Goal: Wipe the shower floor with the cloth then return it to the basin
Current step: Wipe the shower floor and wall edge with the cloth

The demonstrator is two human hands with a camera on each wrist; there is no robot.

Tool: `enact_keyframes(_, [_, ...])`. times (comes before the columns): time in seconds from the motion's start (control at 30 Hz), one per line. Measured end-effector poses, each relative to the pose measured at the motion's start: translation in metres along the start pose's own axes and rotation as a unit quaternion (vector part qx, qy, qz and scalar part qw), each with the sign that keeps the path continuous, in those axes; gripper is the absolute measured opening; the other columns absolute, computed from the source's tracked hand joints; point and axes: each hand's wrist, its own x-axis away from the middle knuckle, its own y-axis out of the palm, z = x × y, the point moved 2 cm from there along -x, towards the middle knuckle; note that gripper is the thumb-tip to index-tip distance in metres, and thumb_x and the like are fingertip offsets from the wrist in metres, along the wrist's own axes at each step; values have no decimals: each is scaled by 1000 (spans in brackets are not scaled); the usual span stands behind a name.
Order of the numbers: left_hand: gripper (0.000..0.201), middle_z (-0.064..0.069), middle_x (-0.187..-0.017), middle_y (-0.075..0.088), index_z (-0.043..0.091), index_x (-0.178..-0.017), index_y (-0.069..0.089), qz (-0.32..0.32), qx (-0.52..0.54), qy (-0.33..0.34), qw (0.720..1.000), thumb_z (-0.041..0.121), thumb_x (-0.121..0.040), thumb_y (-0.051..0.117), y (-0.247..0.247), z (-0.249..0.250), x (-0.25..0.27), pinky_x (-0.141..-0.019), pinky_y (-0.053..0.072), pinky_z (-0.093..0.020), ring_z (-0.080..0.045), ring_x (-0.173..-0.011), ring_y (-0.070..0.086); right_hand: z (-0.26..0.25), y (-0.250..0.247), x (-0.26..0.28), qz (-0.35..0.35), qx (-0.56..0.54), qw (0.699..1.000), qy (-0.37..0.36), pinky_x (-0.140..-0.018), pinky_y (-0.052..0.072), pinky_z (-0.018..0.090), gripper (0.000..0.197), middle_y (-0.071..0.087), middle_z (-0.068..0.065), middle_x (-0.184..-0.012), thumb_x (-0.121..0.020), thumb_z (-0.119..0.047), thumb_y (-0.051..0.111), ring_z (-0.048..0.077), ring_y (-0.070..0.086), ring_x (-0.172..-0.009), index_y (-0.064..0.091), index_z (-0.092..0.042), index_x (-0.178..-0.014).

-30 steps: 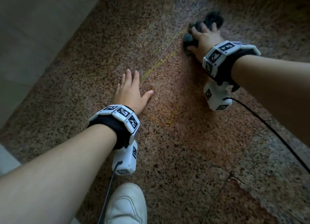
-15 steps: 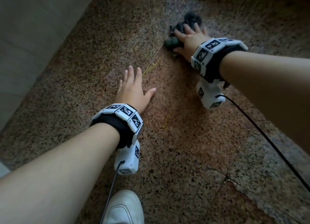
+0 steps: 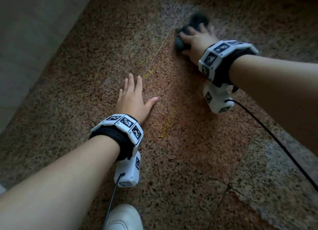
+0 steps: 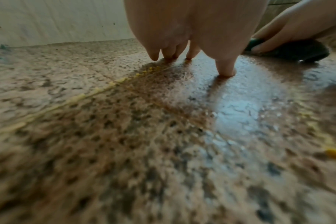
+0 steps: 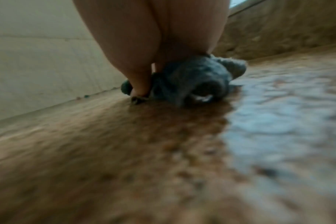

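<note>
Wiping step is under way, judged from the layout: the cloth (image 3: 191, 32) is down on the shower floor (image 3: 197, 152) under the right hand (image 3: 197, 40), far right of the scene. The speckled stone near the cloth shows a wet sheen in both wrist views, so part of the floor looks already covered; how much remains dry I cannot tell. Yellow residue along the floor joint (image 3: 149, 73) is not yet wiped. No basin in any view, so the return step is left

Right hand: fingers curled over the dark bunched cloth, pressing it to the floor; thumb side sits at the cloth's left edge. Cloth bulges out beyond the fingertips on the far side and is blurred in the head view

Left hand (image 3: 132, 99): spread flat, fingers straight, tips touching the floor, holding nothing. It sits nearer and to the left, well apart from the cloth, probably as a brace

White shoe (image 3: 123, 217) at the near edge
</note>
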Motion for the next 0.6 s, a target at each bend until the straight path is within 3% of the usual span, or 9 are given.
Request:
enact_keyframes(0.1, [82, -6, -159, -6, 15, -151, 5, 4, -2, 3, 1000, 53, -90, 44, 0, -1, 0, -118, 5, -36, -20, -147, -3, -32, 6, 0, -35, 2, 997, -72, -115, -1, 54, 58, 8, 3, -159, -98, -32, 44, 35, 1, -146, 18, -27, -150])
enact_keyframes(0.3, [83, -6, -159, -5, 15, -151, 6, 7, 4, -1, 1000, 53, -89, 46, 0, 0, 0, -118, 5, -36, -19, -147, -3, -31, 2, 0, -54, 15, 997, -58, -115, -7, 53, 57, -2, 1, -160, -101, -39, 32, 30, -5, -147, 7, -30, -151])
enact_keyframes(0.6, [84, -6, -159, -6, 14, -151, 6, 1, 3, -1, 1000, 54, -89, 46, 1, -1, -1, -118, 5, -36, -19, -147, -3, 21, 4, 2, 12, -24, 995, 94, -117, -3, 50, 61, 0, 6, -160, -100, -46, 30, 36, -1, -146, 6, -25, -152])
